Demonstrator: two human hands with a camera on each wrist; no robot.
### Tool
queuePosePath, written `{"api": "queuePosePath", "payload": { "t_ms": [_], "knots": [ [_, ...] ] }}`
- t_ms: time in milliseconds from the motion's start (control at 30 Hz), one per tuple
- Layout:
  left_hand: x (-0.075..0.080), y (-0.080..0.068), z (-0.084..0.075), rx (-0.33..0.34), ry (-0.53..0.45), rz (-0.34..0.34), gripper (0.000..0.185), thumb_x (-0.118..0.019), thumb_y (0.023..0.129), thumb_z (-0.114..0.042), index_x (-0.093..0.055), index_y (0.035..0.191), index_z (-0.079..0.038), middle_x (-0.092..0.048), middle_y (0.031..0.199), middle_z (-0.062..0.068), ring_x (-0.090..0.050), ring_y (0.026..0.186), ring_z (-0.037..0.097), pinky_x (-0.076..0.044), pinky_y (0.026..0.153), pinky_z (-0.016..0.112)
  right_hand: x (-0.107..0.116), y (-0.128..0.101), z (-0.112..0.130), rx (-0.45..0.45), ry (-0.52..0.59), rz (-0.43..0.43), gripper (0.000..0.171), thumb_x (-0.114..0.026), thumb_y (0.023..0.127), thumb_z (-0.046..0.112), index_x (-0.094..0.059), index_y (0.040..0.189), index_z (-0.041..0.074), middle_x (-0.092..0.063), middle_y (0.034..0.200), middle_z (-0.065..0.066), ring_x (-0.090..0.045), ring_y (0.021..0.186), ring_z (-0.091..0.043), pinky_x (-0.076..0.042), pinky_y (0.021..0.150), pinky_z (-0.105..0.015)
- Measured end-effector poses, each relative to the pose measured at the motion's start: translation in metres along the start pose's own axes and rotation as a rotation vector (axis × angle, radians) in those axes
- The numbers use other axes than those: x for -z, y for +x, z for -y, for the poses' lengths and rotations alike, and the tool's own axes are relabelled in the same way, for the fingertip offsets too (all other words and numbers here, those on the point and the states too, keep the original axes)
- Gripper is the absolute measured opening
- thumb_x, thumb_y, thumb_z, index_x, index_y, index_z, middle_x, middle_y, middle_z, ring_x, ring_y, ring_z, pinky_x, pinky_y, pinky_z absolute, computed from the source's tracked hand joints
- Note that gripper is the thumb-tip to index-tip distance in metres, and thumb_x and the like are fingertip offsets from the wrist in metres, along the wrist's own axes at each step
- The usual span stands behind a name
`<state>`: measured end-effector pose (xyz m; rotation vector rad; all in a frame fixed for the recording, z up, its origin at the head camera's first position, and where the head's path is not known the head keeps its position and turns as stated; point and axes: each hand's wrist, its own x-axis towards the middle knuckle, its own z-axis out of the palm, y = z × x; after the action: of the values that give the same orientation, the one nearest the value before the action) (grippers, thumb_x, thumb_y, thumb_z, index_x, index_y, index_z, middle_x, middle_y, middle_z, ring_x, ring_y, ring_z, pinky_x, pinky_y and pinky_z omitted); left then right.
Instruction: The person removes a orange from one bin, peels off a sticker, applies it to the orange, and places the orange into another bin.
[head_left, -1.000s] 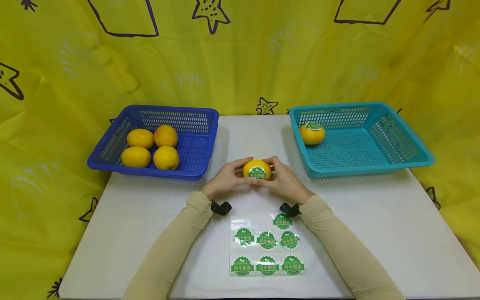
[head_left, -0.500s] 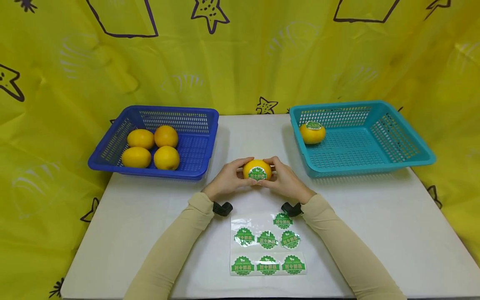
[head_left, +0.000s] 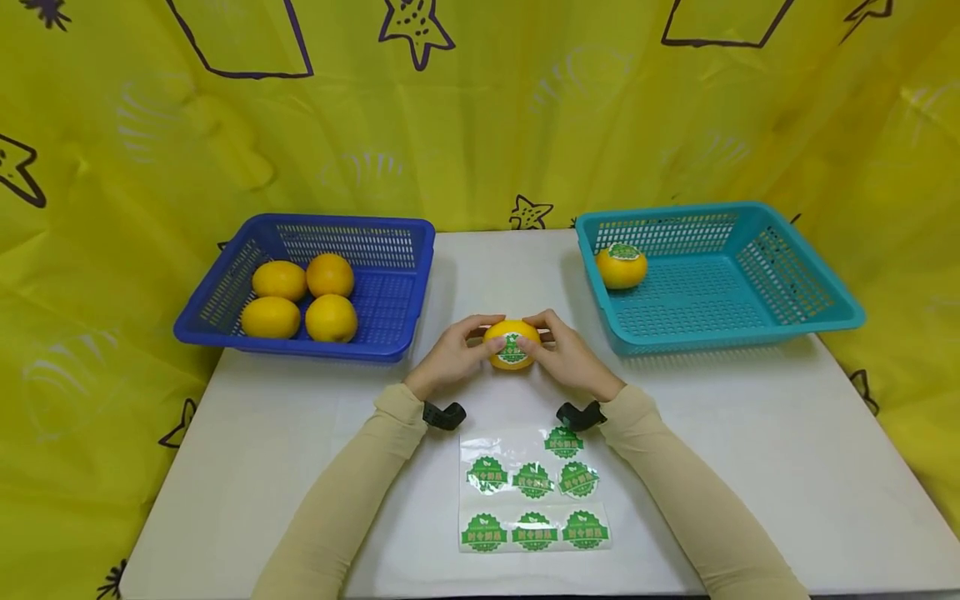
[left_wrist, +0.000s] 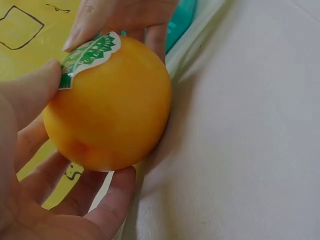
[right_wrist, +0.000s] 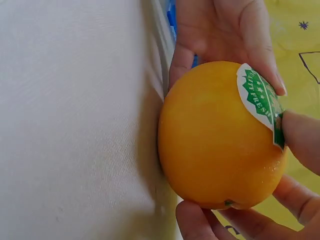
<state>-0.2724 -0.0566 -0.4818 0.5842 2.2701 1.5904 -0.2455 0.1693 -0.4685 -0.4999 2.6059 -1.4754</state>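
Both hands hold one orange above the middle of the white table. My left hand curls round its left side and my right hand round its right side. A green and white sticker sits on the orange, facing me, with both thumbs at its edges. The left wrist view shows the orange with the sticker under the thumb tips. In the right wrist view the orange carries the sticker at its right.
A blue basket at the back left holds several plain oranges. A teal basket at the back right holds one stickered orange. A sheet of green stickers lies near the front edge. Yellow cloth hangs behind.
The orange has turned slightly in my hands, and the sticker now sits lower on its near face. Both hands stay in place.
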Motion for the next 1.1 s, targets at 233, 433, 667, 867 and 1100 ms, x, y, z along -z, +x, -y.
{"api": "queuePosePath", "payload": {
  "t_ms": [233, 433, 667, 867, 1100],
  "knots": [
    [0.000, 0.000, -0.002, -0.014, -0.054, 0.002, 0.047, -0.064, 0.097, -0.033, -0.054, 0.140, -0.015, -0.051, 0.138, 0.000, -0.049, 0.124, 0.024, -0.039, 0.102, 0.045, 0.002, 0.000, 0.002, -0.039, 0.103, 0.023, 0.032, -0.056, 0.101, 0.016, -0.047, 0.127, -0.001, -0.049, 0.135, -0.021, -0.051, 0.117, -0.039, -0.041, 0.099, -0.050],
    [-0.003, 0.003, -0.010, 0.008, 0.017, -0.033, 0.042, -0.063, 0.097, -0.037, -0.057, 0.131, -0.013, -0.056, 0.131, 0.002, -0.051, 0.121, 0.024, -0.043, 0.099, 0.041, 0.000, 0.000, 0.000, -0.036, 0.131, 0.017, 0.034, -0.055, 0.101, 0.011, -0.046, 0.129, -0.005, -0.047, 0.137, -0.024, -0.048, 0.119, -0.043, -0.039, 0.101, -0.054],
    [-0.010, 0.008, -0.017, 0.029, 0.079, -0.085, 0.038, -0.066, 0.093, -0.039, -0.056, 0.116, -0.010, -0.058, 0.120, 0.003, -0.054, 0.113, 0.025, -0.048, 0.092, 0.037, 0.002, 0.000, 0.002, -0.029, 0.120, 0.013, 0.027, -0.056, 0.100, 0.010, -0.049, 0.124, -0.001, -0.049, 0.136, -0.019, -0.050, 0.117, -0.040, -0.043, 0.098, -0.051],
    [-0.009, 0.005, -0.015, 0.010, 0.089, -0.035, 0.040, -0.057, 0.098, -0.043, -0.053, 0.125, -0.013, -0.054, 0.131, 0.006, -0.050, 0.122, 0.027, -0.043, 0.099, 0.041, 0.002, -0.006, 0.003, -0.038, 0.080, 0.012, 0.035, -0.051, 0.103, 0.020, -0.049, 0.135, 0.004, -0.049, 0.139, -0.016, -0.048, 0.123, -0.037, -0.041, 0.101, -0.050],
    [-0.006, -0.001, -0.005, -0.013, 0.094, 0.025, 0.049, -0.051, 0.101, -0.043, -0.046, 0.142, -0.016, -0.047, 0.143, 0.005, -0.048, 0.124, 0.026, -0.038, 0.104, 0.040, 0.010, -0.026, 0.014, -0.023, 0.037, 0.026, 0.049, -0.048, 0.105, 0.023, -0.038, 0.148, 0.002, -0.036, 0.150, -0.020, -0.035, 0.135, -0.039, -0.037, 0.104, -0.051]
  ]
}}
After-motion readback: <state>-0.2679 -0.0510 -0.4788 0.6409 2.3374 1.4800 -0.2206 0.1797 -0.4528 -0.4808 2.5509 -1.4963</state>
